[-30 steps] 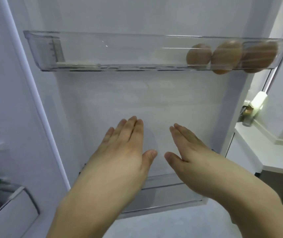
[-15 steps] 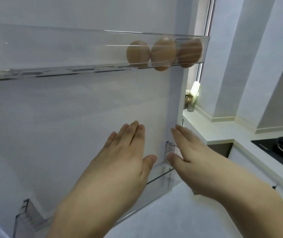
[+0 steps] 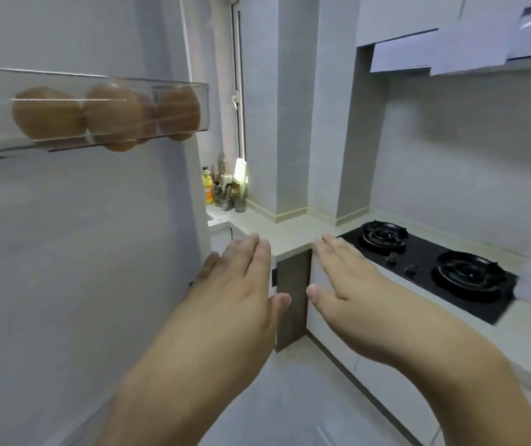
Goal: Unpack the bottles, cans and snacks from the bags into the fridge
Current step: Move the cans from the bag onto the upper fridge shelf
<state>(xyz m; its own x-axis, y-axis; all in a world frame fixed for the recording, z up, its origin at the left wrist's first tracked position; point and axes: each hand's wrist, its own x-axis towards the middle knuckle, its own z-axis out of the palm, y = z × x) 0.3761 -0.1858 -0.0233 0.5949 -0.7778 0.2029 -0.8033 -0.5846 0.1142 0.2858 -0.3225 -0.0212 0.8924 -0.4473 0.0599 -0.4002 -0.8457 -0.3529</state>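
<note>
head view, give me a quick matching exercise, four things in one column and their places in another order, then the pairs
Things:
1. eggs
2. gas hob
3. yellow bottle
4. left hand

Places:
A. set into the counter on the right
B. far corner of the counter by the window
C. clear fridge door shelf
D. held out flat beside the fridge door's edge

Pairs: 1-C, 2-A, 3-B, 4-D

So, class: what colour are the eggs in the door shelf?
Brown, the eggs; head view.
</note>
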